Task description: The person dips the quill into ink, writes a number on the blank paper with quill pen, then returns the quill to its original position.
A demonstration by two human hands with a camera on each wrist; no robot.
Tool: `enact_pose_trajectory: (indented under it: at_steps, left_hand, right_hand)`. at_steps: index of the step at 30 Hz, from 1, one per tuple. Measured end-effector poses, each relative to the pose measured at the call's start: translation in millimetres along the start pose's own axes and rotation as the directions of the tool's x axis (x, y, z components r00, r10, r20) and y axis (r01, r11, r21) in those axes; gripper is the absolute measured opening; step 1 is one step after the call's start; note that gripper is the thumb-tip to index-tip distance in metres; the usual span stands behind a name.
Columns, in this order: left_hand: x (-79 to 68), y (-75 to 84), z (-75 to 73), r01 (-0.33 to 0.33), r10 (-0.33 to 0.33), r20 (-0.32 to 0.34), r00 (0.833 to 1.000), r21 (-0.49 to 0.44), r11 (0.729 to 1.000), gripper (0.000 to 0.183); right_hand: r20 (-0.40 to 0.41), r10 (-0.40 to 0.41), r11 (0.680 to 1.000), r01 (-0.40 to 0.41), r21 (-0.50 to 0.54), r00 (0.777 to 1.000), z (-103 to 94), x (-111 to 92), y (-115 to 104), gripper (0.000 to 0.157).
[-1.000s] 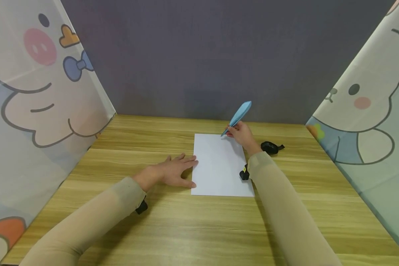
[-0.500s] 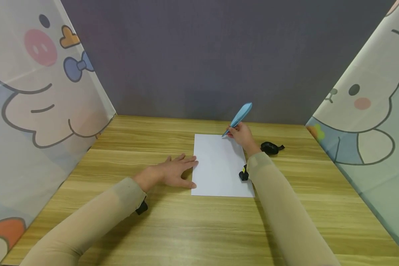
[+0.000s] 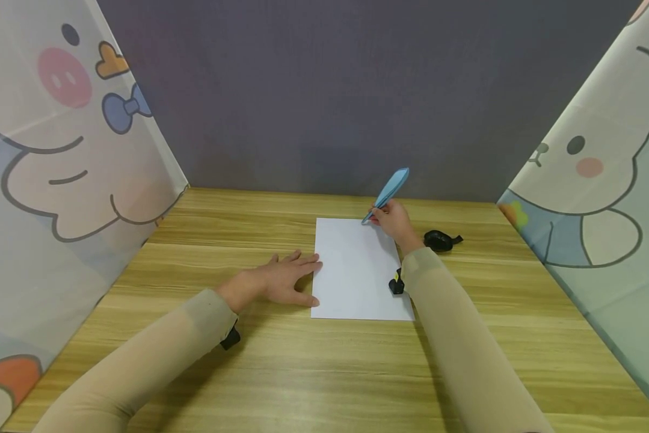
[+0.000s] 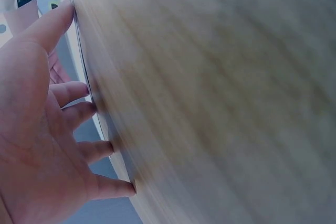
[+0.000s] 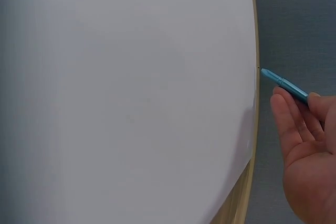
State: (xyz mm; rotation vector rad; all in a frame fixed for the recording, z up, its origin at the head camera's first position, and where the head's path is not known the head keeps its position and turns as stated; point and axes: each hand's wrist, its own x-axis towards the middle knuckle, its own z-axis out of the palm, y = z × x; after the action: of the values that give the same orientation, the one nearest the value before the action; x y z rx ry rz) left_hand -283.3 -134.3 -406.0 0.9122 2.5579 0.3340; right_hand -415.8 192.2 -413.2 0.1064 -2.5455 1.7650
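A blank white sheet of paper (image 3: pixel 356 270) lies on the wooden table. My left hand (image 3: pixel 286 279) is spread flat at its left edge, thumb and fingertips right on the margin; the left wrist view shows the fingers (image 4: pixel 68 93) fairly straight. At the far end of the sheet, my right hand (image 3: pixel 394 221) pinches a light blue pen (image 3: pixel 391 186) with a broad, feather-shaped top. The pen slants up to the right, its point close over the paper near the top edge. In the right wrist view the slim pen barrel (image 5: pixel 286 86) shows between thumb and fingers.
A small black object with a short tail (image 3: pixel 439 240) lies right of the sheet, beside the right forearm. A dark grey panel (image 3: pixel 335 108) rises behind the table (image 3: pixel 302 373), and cartoon-printed cloths (image 3: pixel 64 150) flank both sides.
The pen and my right hand have shifted very slightly right and toward me. My left hand and the sheet hold their place.
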Motion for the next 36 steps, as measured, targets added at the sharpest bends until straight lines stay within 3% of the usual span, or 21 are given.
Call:
enact_pose_trajectory:
  at_steps: [36]
  left_hand:
    - [-1.9,2.4,-1.4,0.0,0.0,0.004,1.0,0.008,1.0,0.099]
  right_hand:
    - [-0.013,-0.001,0.998,0.001,-0.059,1.0,0.3,-5.2,-3.2,0.032]
